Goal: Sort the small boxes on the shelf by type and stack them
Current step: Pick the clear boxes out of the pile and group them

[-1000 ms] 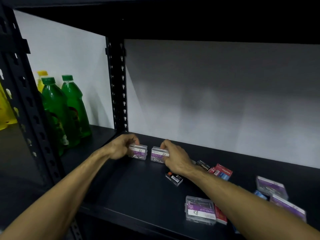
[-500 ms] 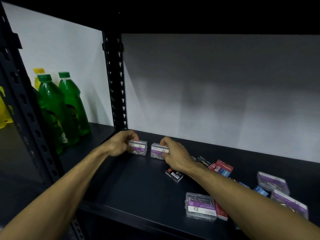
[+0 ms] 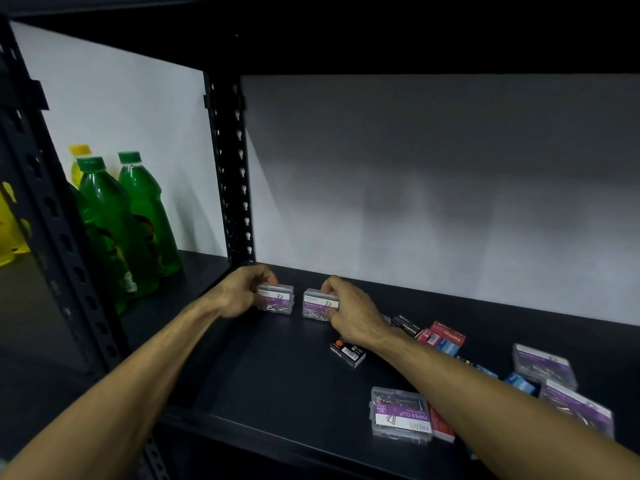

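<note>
Both grips are closed on clear paper-clip boxes at the back of the shelf [image 3: 277, 375]: my left hand [image 3: 242, 296] curls round the left paper-clip box [image 3: 277, 301], my right hand [image 3: 349, 313] pinches the right paper-clip box [image 3: 318, 304] from above and behind. The two boxes sit near each other with a gap between them, both apparently resting on the shelf, though I cannot tell if either is slightly lifted.

Other stock lies scattered to the right: a black staples box [image 3: 348, 351] just under my right wrist, red staples boxes [image 3: 443, 337] beyond it, another paper-clip box [image 3: 400, 415] near the front edge, and more purple-labelled boxes [image 3: 543, 365] at far right.

I judge the risks to be these. Stacking one smooth plastic box on the other could let it slide off if I set it down skewed. My right forearm crosses low over the loose boxes, so drawing it back carelessly could sweep the front one off the shelf.
</note>
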The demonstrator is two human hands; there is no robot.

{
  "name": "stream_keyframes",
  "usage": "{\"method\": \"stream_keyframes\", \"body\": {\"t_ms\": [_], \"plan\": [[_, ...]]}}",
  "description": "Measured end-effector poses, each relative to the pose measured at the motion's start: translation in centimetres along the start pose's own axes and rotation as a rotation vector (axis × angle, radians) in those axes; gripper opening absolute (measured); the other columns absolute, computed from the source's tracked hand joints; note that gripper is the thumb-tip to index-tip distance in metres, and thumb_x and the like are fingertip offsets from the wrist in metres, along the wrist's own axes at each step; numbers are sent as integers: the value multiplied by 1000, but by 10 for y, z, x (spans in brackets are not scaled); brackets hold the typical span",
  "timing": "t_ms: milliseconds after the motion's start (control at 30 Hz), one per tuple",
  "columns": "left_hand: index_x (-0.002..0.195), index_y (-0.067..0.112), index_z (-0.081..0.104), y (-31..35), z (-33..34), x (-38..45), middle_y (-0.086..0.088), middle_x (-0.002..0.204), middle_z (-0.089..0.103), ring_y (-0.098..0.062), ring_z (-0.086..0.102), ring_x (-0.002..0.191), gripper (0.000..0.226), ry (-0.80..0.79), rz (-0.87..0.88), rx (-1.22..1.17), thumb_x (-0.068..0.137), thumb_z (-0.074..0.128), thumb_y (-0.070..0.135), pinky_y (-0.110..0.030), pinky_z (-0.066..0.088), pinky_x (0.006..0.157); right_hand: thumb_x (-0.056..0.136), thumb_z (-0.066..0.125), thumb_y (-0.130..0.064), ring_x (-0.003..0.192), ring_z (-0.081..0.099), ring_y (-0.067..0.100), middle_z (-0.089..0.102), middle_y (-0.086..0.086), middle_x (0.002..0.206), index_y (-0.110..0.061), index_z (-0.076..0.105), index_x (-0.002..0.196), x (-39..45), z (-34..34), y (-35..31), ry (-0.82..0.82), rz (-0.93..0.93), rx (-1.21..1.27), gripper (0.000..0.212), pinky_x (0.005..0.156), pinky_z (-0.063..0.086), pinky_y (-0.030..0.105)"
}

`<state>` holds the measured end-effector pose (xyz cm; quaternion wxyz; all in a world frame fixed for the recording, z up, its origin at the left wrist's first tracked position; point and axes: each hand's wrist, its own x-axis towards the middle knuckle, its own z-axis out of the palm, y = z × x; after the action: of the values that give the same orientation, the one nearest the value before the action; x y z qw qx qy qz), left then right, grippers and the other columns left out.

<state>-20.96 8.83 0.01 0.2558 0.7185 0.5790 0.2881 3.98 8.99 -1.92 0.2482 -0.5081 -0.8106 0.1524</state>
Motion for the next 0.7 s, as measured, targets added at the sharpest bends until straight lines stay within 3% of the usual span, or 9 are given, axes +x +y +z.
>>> {"method": "stream_keyframes", "body": {"t_ms": [167,333,467,700], "plan": [[104,16,62,3,-2,-1,-1,98,67,-8,65,84,34,29,-43,-23,82,70,-7,-16,52,69,87,68,-14,105,58,18,51,-4,120,-26,51,120,-5,-7,2,17,-11,12,39,91,49,33],[113,26,62,22,4,-1,4,121,59,-12,55,114,33,199,-6,1,86,72,11,-27,45,93,91,66,-20,101,56,12,50,-3,127,-23,50,129,-18,-33,3,51,-11,32,42,92,50,32],[103,36,63,51,21,3,-1,125,57,-14,54,119,29,240,76,-22,85,73,15,-35,47,102,92,64,-21,102,52,9,53,-2,124,-23,54,125,-37,-62,10,77,2,37,34,93,48,31],[94,39,64,114,73,7,4,110,64,-12,58,109,25,148,225,-61,85,74,19,-34,48,98,92,64,-23,95,57,8,59,-8,107,-22,63,113,-87,-120,47,107,78,14,20,84,47,25]]}}
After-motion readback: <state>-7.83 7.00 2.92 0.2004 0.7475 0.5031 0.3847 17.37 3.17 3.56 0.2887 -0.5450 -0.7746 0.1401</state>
